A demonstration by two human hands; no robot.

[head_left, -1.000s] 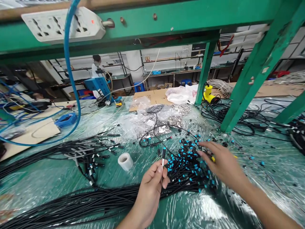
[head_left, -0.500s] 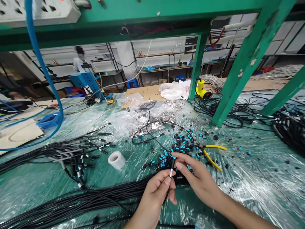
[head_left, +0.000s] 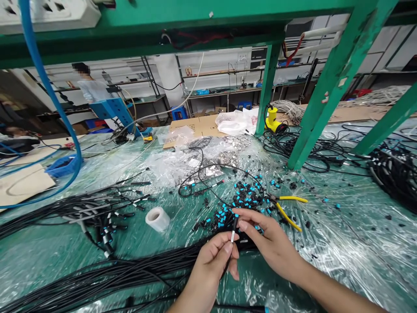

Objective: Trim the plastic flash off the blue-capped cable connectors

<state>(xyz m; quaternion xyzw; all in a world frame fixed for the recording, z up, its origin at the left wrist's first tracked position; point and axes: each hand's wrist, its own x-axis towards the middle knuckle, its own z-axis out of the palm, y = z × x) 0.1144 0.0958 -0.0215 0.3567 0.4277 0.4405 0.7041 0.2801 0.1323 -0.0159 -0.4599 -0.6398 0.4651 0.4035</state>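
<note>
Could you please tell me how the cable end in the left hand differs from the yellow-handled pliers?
The cable end is pinched in the left hand, while the pliers lie on the table. The cable end is one slim piece, black with a white band; the pliers have two bright yellow handles, spread apart. Both have dark parts.

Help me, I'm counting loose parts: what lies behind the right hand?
Beyond the right hand, black-and-blue pieces and yellow-handled pliers show; whatever the hand itself covers cannot be seen.
</note>
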